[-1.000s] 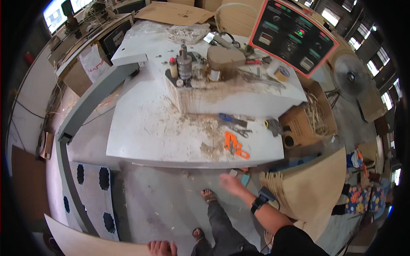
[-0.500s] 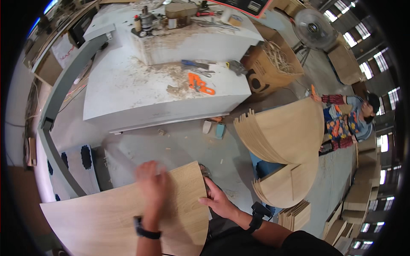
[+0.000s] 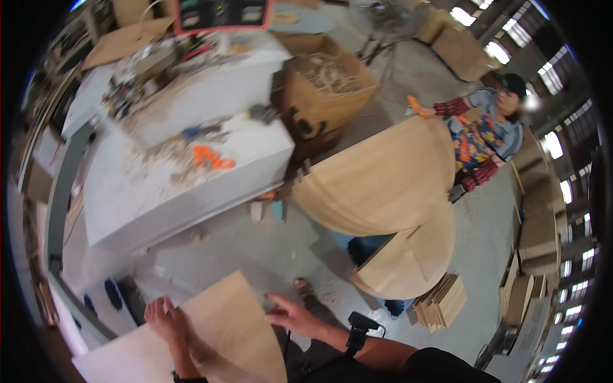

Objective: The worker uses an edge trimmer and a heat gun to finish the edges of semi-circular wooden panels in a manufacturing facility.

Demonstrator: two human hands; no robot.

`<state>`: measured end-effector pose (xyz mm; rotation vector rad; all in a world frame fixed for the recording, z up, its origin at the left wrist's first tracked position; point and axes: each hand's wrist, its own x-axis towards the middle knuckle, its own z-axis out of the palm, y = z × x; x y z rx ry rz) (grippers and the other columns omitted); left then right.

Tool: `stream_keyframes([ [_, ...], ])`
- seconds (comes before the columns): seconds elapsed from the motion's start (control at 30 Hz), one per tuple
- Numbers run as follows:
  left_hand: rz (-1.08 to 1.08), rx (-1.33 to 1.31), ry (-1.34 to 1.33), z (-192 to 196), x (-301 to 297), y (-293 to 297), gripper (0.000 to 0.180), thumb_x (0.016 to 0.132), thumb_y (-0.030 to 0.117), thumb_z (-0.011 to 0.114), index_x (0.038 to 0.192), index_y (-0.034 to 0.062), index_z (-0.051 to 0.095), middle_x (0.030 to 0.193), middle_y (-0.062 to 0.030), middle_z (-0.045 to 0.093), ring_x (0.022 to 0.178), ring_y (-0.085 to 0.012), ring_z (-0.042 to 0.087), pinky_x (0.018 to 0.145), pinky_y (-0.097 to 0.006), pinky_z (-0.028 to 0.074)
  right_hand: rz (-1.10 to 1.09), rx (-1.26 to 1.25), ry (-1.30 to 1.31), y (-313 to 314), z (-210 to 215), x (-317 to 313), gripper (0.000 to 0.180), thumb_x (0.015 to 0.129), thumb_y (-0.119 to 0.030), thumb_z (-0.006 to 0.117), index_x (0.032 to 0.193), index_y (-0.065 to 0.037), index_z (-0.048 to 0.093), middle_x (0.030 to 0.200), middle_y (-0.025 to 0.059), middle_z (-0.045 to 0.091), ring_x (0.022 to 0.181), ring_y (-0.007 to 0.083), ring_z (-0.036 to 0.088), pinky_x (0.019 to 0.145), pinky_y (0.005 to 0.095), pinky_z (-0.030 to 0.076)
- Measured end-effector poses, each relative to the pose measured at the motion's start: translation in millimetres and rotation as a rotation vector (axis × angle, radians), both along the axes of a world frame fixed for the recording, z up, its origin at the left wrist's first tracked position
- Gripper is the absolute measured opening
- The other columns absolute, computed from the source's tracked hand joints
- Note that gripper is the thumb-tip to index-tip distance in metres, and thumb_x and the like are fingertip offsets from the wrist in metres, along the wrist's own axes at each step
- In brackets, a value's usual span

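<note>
In front of me, low in the view, is a pale wood panel (image 3: 233, 319) with a straight far edge and a curved right edge. My left hand (image 3: 167, 321) is at its far edge, fingers bent over that edge. My right hand (image 3: 295, 316) is beside the curved right edge, fingers stretched and apart, holding nothing; a small gap seems to separate it from the wood. A dark strapped device (image 3: 359, 330) sits on my right wrist. To the right lies a stack of rounded wood panels (image 3: 389, 172), with another rounded panel (image 3: 415, 249) nearer me.
A white workbench (image 3: 191, 210) holds wood dust, an orange tool (image 3: 212, 158) and other tools. Behind it stands a cardboard box (image 3: 332, 105) of wood scraps. A co-worker (image 3: 482, 131) stands behind the stack, an orange item in one hand. Small boards (image 3: 440, 303) are piled on the floor.
My view has swung right, so the bench appears farther left. My left hand has moved to the panel's far edge; my right hand has come off the curved edge, its fingers spreading.
</note>
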<state>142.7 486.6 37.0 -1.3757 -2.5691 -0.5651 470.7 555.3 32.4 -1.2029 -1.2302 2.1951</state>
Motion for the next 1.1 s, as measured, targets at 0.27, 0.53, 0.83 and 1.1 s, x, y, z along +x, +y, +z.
stream_keyframes([
  [0.27,-0.005,-0.035,0.075,-18,52,14,0.040,0.098,0.023,0.050,0.064,0.0015,0.055,0.066,-0.0175,0.057,0.072,-0.0370,0.056,0.078,-0.046,0.042,0.328,-0.171,-0.050,26,5,99,0.055,0.099,-0.029,0.058,0.144,-0.003,0.040,0.097,0.0048,0.063,0.087,0.0093,0.060,0.075,0.0264,0.049],
  [0.53,0.069,-0.192,0.056,6,84,-3,0.030,0.088,0.030,0.059,0.084,0.0025,0.071,0.085,-0.0195,0.069,0.087,-0.0380,0.061,0.092,-0.051,0.042,0.244,0.203,-0.215,-23,-4,44,0.084,0.087,-0.023,0.065,0.156,-0.022,0.018,0.111,0.0200,0.068,0.099,0.0274,0.068,0.083,0.0392,0.052],
  [0.83,-0.266,-0.023,-0.041,36,160,-114,0.049,0.098,0.033,0.050,0.131,-0.0022,0.056,0.137,-0.0261,0.051,0.130,-0.0429,0.044,0.110,-0.054,0.032,0.187,0.294,-0.217,-105,-18,56,0.051,0.090,-0.027,0.059,0.131,0.000,0.046,0.108,0.0229,0.064,0.101,0.0360,0.062,0.086,0.0422,0.047],
  [1.1,0.350,-0.128,0.091,9,130,-345,0.047,0.101,0.029,0.045,0.134,-0.0038,0.048,0.141,-0.0244,0.043,0.131,-0.0383,0.040,0.107,-0.048,0.033,-0.152,-0.029,-0.022,-160,-3,77,0.030,0.090,-0.020,0.065,0.108,0.003,0.059,0.087,0.0066,0.066,0.073,0.0133,0.064,0.061,0.0301,0.052],
])
